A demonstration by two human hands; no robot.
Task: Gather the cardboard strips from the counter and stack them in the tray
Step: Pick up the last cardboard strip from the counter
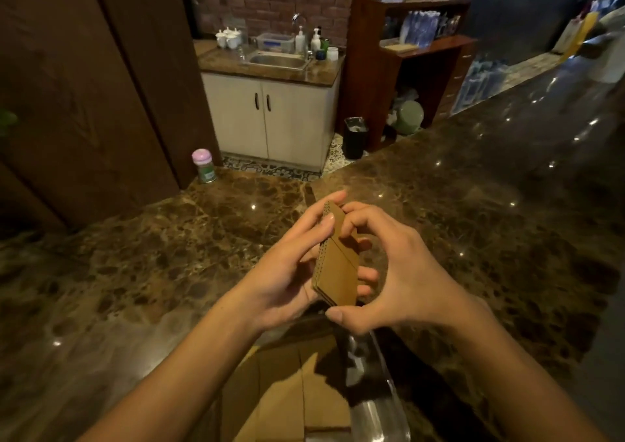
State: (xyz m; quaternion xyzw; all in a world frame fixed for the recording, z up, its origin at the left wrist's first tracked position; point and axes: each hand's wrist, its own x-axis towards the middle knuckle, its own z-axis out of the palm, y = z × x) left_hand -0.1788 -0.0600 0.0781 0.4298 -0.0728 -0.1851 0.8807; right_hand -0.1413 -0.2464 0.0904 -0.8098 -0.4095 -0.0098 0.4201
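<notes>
A clear plastic tray (pixel 389 391) holds flat brown cardboard pieces (pixel 280 391). Above it, over the glossy marble counter (pixel 152 255), a thin stack of corrugated strips (pixel 338 269) stands on edge, long axis pointing away, fluted edge facing left. The left hand (pixel 284 272) cradles it with curled fingers; the right hand (pixel 399 272) pinches it.

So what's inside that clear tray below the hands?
Flat cardboard strips lie inside the tray. The left forearm covers its left side, so that part is hidden.
</notes>
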